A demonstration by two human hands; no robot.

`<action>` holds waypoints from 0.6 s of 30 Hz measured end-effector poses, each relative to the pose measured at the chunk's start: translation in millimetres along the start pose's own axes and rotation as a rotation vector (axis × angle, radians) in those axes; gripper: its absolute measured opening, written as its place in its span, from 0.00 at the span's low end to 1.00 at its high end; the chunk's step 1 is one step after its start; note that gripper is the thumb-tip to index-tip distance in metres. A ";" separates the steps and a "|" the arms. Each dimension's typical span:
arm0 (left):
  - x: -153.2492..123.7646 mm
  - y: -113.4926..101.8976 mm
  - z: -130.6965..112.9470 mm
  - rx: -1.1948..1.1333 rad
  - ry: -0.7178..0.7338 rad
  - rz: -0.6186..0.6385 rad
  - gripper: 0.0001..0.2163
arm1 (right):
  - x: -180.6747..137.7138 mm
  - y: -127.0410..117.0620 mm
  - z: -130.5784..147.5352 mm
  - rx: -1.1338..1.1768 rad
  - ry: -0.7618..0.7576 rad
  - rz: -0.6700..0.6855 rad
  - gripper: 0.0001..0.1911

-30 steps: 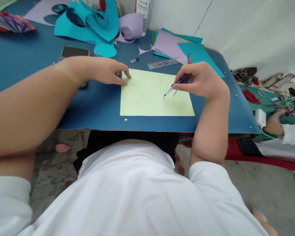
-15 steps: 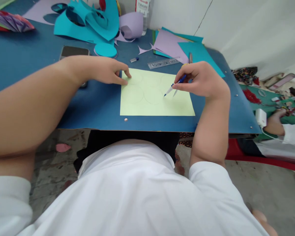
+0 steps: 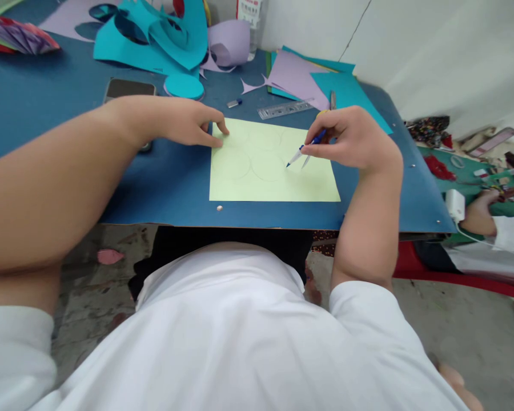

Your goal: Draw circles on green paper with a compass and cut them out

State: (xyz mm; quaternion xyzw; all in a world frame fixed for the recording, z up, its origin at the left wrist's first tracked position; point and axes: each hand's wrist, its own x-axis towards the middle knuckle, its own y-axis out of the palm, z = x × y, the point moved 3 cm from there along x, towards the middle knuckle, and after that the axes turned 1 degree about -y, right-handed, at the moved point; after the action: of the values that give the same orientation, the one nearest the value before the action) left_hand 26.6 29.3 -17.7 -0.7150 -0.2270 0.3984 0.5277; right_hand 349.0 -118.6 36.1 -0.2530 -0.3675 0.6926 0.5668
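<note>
A pale yellow-green sheet of paper [image 3: 269, 174] lies on the blue table [image 3: 47, 103], with several faint circles drawn on it. My left hand [image 3: 177, 120] rests at the sheet's upper left corner, fingertips pressed down on the paper. My right hand [image 3: 353, 140] is closed on a blue pen [image 3: 304, 149], and a second thin metal leg shows beside the pen, like a compass. The pen tip touches the paper right of the middle.
A clear ruler [image 3: 282, 109], a teal disc [image 3: 184, 87], a phone [image 3: 128, 90], and teal [image 3: 154, 34] and lilac paper scraps [image 3: 295, 74] lie at the back. Another person's hand [image 3: 480, 214] and a white charger [image 3: 454, 205] are at the right.
</note>
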 end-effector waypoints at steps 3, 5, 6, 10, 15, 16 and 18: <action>0.2 0.0 -0.1 -0.005 -0.003 0.000 0.25 | -0.6 0.4 -0.3 0.007 0.020 -0.004 0.19; 0.6 0.1 -0.2 -0.007 0.000 0.000 0.27 | -0.8 0.5 -0.6 -0.001 0.027 -0.007 0.20; 0.7 0.2 -0.2 -0.006 0.000 0.000 0.27 | -0.9 0.5 -0.7 -0.005 0.029 -0.009 0.20; 1.3 0.9 0.3 -0.007 0.001 0.002 0.28 | -1.0 0.1 0.3 -0.025 0.028 -0.008 0.20; 1.5 0.8 -0.7 -0.004 -0.007 -0.002 0.26 | -1.2 0.7 1.5 -0.030 0.047 -0.003 0.20; 1.3 0.6 -1.2 -0.005 -0.010 -0.003 0.26 | -1.3 0.8 1.4 -0.029 0.053 -0.001 0.20; 0.7 0.0 -2.3 -0.009 -0.011 -0.003 0.25 | -1.4 1.1 1.2 -0.032 0.060 0.002 0.21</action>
State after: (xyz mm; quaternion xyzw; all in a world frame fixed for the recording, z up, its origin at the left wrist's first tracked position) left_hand 28.8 28.5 -17.6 -0.7149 -0.2325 0.4006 0.5238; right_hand 347.7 -120.3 35.8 -0.2829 -0.3612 0.6793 0.5728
